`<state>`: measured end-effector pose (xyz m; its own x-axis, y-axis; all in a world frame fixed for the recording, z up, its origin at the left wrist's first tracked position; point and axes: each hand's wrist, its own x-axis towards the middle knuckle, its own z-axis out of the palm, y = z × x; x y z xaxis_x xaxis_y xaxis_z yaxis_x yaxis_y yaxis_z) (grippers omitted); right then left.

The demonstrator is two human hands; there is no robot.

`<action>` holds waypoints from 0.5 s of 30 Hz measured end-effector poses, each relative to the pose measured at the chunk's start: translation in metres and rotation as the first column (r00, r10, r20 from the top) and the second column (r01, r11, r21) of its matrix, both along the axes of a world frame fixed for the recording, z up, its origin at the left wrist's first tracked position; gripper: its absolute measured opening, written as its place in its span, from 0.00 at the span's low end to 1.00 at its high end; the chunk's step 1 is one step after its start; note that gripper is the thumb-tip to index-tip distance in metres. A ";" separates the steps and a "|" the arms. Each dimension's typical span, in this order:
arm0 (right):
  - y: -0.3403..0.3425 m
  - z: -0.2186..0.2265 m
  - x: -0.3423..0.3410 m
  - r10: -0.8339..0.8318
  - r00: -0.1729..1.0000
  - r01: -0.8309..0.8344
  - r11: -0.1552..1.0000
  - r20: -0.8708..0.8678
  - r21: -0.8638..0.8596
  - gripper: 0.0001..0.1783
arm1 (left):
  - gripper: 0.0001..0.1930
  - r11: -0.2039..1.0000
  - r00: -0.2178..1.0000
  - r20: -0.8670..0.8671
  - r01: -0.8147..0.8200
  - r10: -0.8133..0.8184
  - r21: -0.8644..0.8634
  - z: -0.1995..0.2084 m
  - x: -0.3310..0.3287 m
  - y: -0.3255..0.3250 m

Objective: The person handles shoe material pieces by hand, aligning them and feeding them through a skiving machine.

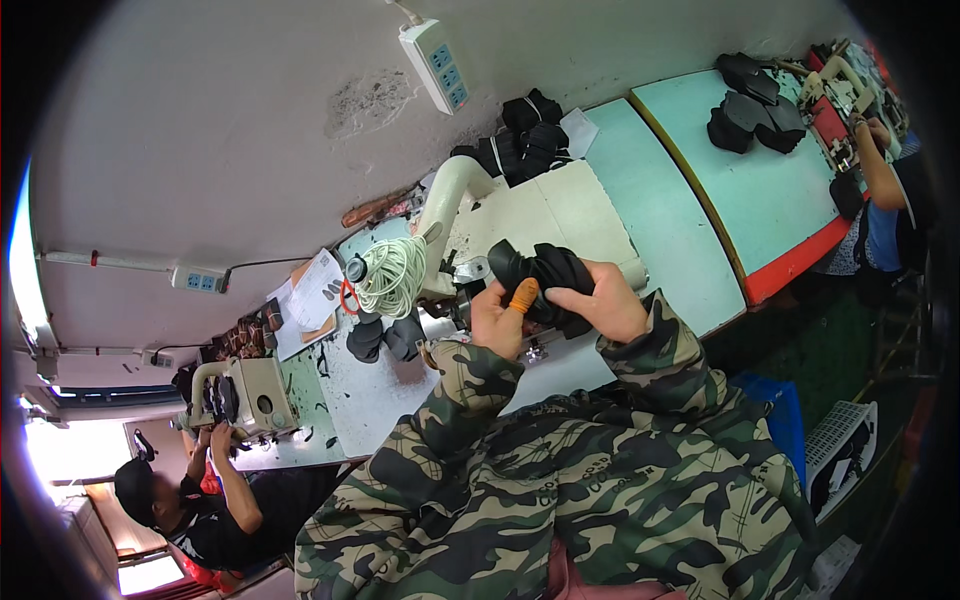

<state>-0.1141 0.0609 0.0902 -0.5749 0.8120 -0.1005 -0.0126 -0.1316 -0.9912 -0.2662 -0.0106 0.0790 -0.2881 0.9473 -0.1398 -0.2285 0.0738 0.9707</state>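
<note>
A folded black shoe upper (545,268), soft and leather-like, is held up between both hands in front of the cream sewing machine (455,200). My left hand (500,318) pinches its left side, and an orange cover wraps the thumb. My right hand (612,305) grips the right side, its thumb lying across the black material. Parts of the piece are hidden behind my fingers. Just below the hands, metal machine parts (537,350) show at the table edge. A coil of pale cord (393,277) hangs at the machine's left.
Black bundles (530,135) lie behind the machine, and small black pieces (385,338) sit left of my hands. Papers (312,290) rest farther left. Co-workers sit at machines on the left (215,500) and right (885,200). A white basket (842,450) stands at lower right.
</note>
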 end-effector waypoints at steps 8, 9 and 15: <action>0.075 0.016 0.018 -0.278 0.887 0.058 0.860 0.368 0.508 0.20 | 0.08 0.996 0.621 -0.780 -0.076 0.080 0.043 0.014 -0.019 0.014; 0.088 0.018 0.019 -0.324 0.857 0.047 0.824 0.400 0.565 0.20 | 0.08 0.997 0.528 -0.848 -0.035 -0.040 -0.069 0.017 -0.021 0.017; 0.092 -0.002 -0.015 0.256 0.833 -0.511 0.697 0.491 0.503 0.31 | 0.08 0.951 -0.102 -0.957 0.126 -0.272 -0.284 0.028 -0.014 0.052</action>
